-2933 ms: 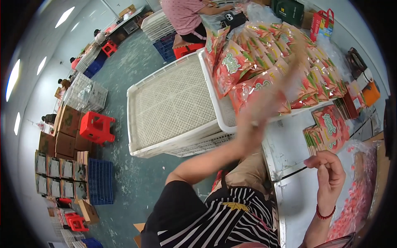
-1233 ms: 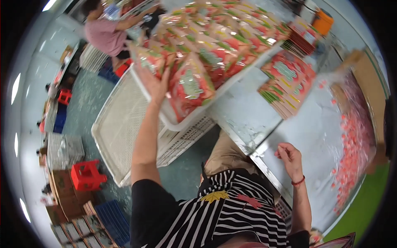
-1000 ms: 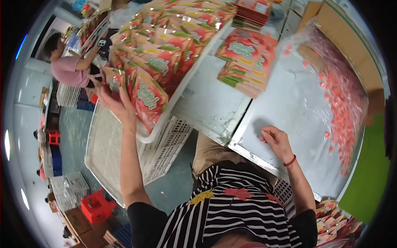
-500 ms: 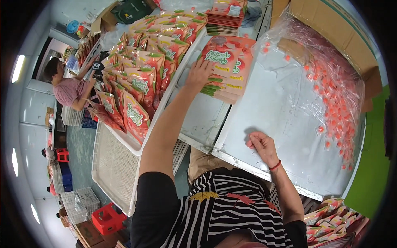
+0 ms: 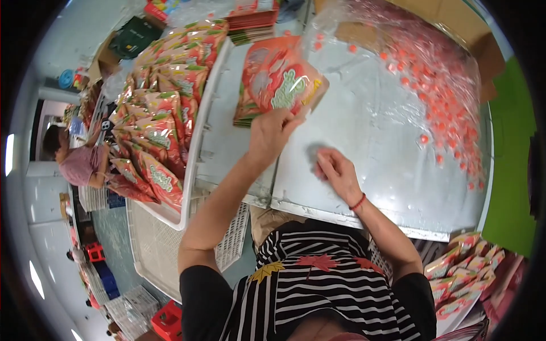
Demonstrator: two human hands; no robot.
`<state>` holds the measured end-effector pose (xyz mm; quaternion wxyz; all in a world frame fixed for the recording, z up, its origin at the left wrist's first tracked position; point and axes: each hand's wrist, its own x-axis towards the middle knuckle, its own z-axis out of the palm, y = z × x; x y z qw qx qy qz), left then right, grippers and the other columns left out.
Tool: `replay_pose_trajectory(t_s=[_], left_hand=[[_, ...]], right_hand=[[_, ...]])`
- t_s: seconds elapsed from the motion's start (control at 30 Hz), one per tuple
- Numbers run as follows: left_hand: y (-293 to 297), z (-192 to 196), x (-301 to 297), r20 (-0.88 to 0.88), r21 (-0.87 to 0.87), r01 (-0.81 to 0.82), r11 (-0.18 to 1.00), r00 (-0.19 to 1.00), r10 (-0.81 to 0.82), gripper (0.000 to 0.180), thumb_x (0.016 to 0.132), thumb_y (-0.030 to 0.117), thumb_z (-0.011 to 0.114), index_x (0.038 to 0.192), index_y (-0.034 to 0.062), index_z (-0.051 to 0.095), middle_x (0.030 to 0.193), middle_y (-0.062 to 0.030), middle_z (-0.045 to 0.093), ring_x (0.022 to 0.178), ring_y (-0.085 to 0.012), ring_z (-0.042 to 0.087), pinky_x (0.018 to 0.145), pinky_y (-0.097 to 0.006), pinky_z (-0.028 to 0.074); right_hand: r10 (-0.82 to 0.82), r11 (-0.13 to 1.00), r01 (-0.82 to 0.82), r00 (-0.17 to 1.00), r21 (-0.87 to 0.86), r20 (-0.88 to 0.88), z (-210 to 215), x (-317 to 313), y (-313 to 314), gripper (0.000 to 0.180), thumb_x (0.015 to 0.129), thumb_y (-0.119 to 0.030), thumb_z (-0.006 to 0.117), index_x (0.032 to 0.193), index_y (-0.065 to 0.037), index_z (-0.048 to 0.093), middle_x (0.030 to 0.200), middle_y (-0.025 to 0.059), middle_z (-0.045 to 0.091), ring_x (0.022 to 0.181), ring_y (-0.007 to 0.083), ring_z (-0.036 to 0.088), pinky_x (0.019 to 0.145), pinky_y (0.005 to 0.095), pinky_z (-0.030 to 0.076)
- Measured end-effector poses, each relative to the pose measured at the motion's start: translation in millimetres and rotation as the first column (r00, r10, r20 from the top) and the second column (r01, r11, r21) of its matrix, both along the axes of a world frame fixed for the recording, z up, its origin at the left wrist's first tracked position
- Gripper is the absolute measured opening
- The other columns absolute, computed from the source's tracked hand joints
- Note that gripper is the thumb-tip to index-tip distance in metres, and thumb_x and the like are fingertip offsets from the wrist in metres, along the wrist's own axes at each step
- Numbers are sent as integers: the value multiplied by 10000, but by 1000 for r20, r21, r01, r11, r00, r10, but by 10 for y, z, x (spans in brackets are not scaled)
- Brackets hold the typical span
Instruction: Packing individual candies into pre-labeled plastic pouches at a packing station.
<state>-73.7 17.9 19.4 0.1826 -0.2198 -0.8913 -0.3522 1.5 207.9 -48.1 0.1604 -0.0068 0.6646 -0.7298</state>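
Note:
My left hand (image 5: 269, 133) pinches the near end of a flat red and peach candy pouch (image 5: 278, 85), which tilts up off a small stack of similar pouches (image 5: 243, 113). That stack lies on the metal table (image 5: 364, 131), left of its middle. To the right, my right hand (image 5: 339, 177) hovers above the table near its front edge with fingers curled; what they hold, if anything, is hidden. A red cord circles that wrist. Loose red wrapped candies (image 5: 424, 96) are spread beside and on clear plastic sheeting at the right.
Filled pouches stand packed in a white tray (image 5: 193, 165) on the left. A taller pouch stack (image 5: 250, 25) is at the back, a cardboard box (image 5: 478, 34) at the far right. More pouches (image 5: 463, 273) lie lower right. A co-worker (image 5: 84, 162) stands far left.
My left hand has gone from lying flat on the pouches to gripping one and lifting it toward me. The right hand has risen slightly, fingers still curled. The view has shifted.

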Motion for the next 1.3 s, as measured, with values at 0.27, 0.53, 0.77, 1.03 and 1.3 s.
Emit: replay_pose_trajectory(t_s=[0.27,0.53,0.77,1.03,1.3], left_hand=[[345,-169,434,252,203,-7,979,967,-46,168,780,93,721,753,-13,593,592,-83,579,514,-100,514,502,-253,430],[172,-12,490,348,179,-180,967,931,109,99,835,76,644,803,8,580,608,-69,586,521,-103,567,491,-254,452],[413,-11,535,-76,-248,-32,968,997,13,121,841,90,616,925,59,534,752,-120,619,658,-293,636,545,-377,496],[359,205,477,22,-368,-141,919,987,160,171,784,49,591,924,41,494,648,-128,591,572,-296,626,468,-376,485],[638,-21,475,-44,-372,-146,917,989,139,368,756,56,594,1101,-20,490,706,-156,607,612,-285,642,460,-374,492]], right_hand=[[-79,889,173,970,423,-229,180,-272,15,313,920,-283,544,891,24,595,637,93,601,529,198,553,544,304,461],[-32,978,82,968,194,-247,313,-208,41,348,935,-238,562,730,41,595,602,92,595,534,133,553,517,281,453],[-20,840,263,889,475,-457,403,-131,-23,278,880,-190,572,697,19,566,639,226,574,563,377,575,516,406,451],[-108,917,122,992,379,-59,215,-252,118,190,896,-161,578,831,17,568,589,30,532,526,81,494,486,239,421],[94,694,586,502,418,-860,266,-157,52,132,821,-17,601,937,-49,547,652,112,569,502,268,571,486,329,461]])
